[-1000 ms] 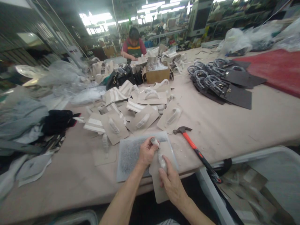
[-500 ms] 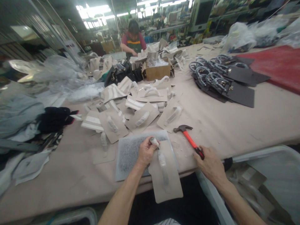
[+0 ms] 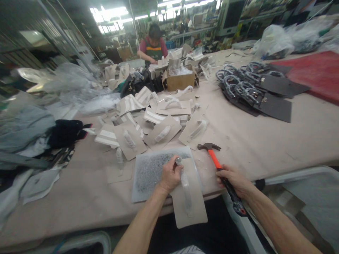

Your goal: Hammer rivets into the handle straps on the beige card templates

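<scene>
My left hand [image 3: 170, 175] pinches a small round metal-topped piece [image 3: 178, 161] at the upper end of a beige panel [image 3: 194, 201]. The panel bears a plastic-wrapped handle [image 3: 186, 188] and overhangs the table's front edge. Beneath my left hand lies a grey speckled board [image 3: 148, 176]. My right hand [image 3: 233, 180] is closed round the red and black handle of a claw hammer [image 3: 214, 157], whose head is over the table right of the board.
Beige panels with wrapped handles [image 3: 162, 132] are piled beyond the board. Dark panels [image 3: 277, 106] lie at the right, near a red sheet [image 3: 315, 76]. A cardboard box [image 3: 180, 82] stands farther back, with a person [image 3: 153, 46] behind it. A white bin [image 3: 312, 190] is at lower right.
My right hand has shifted its grip on the hammer, and more of the black handle shows. The piece in my left hand now stands more upright, its round top facing up.
</scene>
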Demonstrator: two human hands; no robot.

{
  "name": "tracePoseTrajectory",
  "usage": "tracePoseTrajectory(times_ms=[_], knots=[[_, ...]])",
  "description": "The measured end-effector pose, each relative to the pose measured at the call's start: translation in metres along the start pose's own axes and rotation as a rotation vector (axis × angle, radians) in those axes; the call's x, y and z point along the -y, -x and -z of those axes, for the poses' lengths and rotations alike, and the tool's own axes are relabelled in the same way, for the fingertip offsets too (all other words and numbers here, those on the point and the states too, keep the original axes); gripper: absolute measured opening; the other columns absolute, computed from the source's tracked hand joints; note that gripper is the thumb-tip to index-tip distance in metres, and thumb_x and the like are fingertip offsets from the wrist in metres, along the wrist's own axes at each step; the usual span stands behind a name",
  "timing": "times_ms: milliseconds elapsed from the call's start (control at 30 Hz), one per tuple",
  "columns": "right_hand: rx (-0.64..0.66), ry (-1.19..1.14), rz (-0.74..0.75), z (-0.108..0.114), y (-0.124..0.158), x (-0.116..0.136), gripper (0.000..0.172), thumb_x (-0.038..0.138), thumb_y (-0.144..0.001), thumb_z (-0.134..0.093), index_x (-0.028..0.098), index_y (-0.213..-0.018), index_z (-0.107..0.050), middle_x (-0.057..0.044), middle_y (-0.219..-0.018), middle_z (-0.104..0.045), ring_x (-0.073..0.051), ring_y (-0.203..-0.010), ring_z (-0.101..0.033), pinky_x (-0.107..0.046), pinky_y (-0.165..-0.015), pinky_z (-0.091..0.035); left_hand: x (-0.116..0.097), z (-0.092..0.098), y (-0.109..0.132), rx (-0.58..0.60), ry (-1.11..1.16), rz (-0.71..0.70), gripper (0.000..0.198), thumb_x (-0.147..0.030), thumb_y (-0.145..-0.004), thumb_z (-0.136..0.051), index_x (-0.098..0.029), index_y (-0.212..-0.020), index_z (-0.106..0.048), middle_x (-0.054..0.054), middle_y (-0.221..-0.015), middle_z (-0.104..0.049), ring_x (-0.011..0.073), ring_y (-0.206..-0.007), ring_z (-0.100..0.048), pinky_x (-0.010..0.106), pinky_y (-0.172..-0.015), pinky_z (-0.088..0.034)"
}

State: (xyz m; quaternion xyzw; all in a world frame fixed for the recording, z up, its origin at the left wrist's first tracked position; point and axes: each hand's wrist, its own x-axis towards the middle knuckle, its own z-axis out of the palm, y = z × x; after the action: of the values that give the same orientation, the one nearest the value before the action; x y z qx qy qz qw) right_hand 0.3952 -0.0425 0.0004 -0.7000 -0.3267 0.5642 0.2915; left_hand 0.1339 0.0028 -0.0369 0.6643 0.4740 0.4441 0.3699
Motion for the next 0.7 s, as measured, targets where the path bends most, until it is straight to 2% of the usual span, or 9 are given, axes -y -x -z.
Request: tracePoseTrajectory(times_ms=[67,167,233,333,433,500,600,667,700], knots=[[0.079,-0.281,-0.113,-0.01,0.005,0.007,0.01,0.022,-0.074,-0.056,0.02,-0.079,-0.047,0.006,-0.058,-0.047,-0.008,-0.044,-0.041,-0.021,-0.044,-0.037,-0.003,0.001,0.002,0.013,-0.021,-0.041,0.022,-0.019,-0.083,-0.061,-0.02,-0.105,-0.064,0.004,-0.091,-0.071,0.0193,-0.08,-0.065,0.028,-0.077,-0.049],[0.052,-0.336,-0.102,-0.023,0.02,0.022,0.014,0.031,-0.083,-0.053,0.022,-0.08,-0.044,0.009,-0.058,-0.039,-0.005,-0.039,-0.03,-0.018,-0.037,-0.027,-0.006,0.002,0.001,0.036,0.009,-0.035,0.02,-0.019,-0.083,-0.061,-0.019,-0.103,-0.064,0.004,-0.09,-0.071,0.0192,-0.079,-0.065,0.028,-0.075,-0.049],[-0.014,-0.185,0.051,-0.026,0.036,0.034,0.021,0.042,-0.089,-0.048,0.023,-0.08,-0.043,0.009,-0.057,-0.038,-0.007,-0.038,-0.031,-0.019,-0.036,-0.026,-0.007,0.003,0.0,0.052,0.008,-0.046,0.019,-0.019,-0.082,-0.061,-0.019,-0.101,-0.065,0.003,-0.086,-0.07,0.0188,-0.077,-0.064,0.028,-0.074,-0.048],[-0.18,0.192,0.443,-0.025,0.062,0.05,0.033,0.054,-0.093,-0.042,0.024,-0.079,-0.046,0.006,-0.056,-0.043,-0.01,-0.043,-0.04,-0.023,-0.042,-0.031,-0.008,0.002,0.0,0.067,-0.029,-0.076,0.018,-0.018,-0.081,-0.062,-0.019,-0.099,-0.067,0.002,-0.08,-0.067,0.0179,-0.073,-0.061,0.028,-0.072,-0.047],[-0.322,0.538,0.718,-0.023,0.078,0.051,0.036,0.053,-0.095,-0.036,0.024,-0.075,-0.044,0.003,-0.054,-0.046,-0.013,-0.047,-0.043,-0.027,-0.048,-0.029,-0.01,0.002,0.0,0.071,-0.043,-0.081,0.015,-0.017,-0.082,-0.061,-0.019,-0.095,-0.068,0.001,-0.075,-0.064,0.0168,-0.069,-0.058,0.027,-0.068,-0.044],[-0.302,0.746,0.768,-0.022,0.079,0.045,0.034,0.049,-0.096,-0.035,0.025,-0.073,-0.043,0.002,-0.051,-0.046,-0.014,-0.043,-0.039,-0.029,-0.048,-0.022,-0.011,0.002,0.0,0.077,-0.024,-0.078,0.013,-0.017,-0.082,-0.06,-0.019,-0.093,-0.068,0.0,-0.072,-0.061,0.0159,-0.066,-0.055,0.026,-0.066,-0.043],[-0.193,0.97,0.766,-0.016,0.08,0.046,0.03,0.045,-0.096,-0.037,0.025,-0.075,-0.046,0.0,-0.051,-0.05,-0.015,-0.04,-0.038,-0.031,-0.049,-0.016,-0.011,0.002,0.0,0.077,-0.007,-0.075,0.016,-0.016,-0.082,-0.06,-0.02,-0.095,-0.068,-0.001,-0.071,-0.06,0.0154,-0.065,-0.053,0.026,-0.065,-0.041],[-0.226,0.961,0.822,-0.01,0.088,0.058,0.032,0.046,-0.097,-0.036,0.025,-0.075,-0.046,0.001,-0.051,-0.05,-0.014,-0.04,-0.04,-0.03,-0.048,-0.018,-0.011,0.002,0.0,0.078,-0.015,-0.081,0.015,-0.016,-0.081,-0.06,-0.02,-0.093,-0.068,0.0,-0.071,-0.06,0.0156,-0.066,-0.053,0.026,-0.065,-0.042],[-0.293,0.909,0.87,-0.008,0.095,0.066,0.033,0.047,-0.098,-0.035,0.025,-0.075,-0.045,0.002,-0.051,-0.049,-0.014,-0.04,-0.04,-0.03,-0.048,-0.02,-0.012,0.002,0.0,0.082,-0.02,-0.086,0.012,-0.016,-0.082,-0.061,-0.02,-0.091,-0.068,0.0,-0.071,-0.059,0.0157,-0.066,-0.053,0.026,-0.066,-0.042]])
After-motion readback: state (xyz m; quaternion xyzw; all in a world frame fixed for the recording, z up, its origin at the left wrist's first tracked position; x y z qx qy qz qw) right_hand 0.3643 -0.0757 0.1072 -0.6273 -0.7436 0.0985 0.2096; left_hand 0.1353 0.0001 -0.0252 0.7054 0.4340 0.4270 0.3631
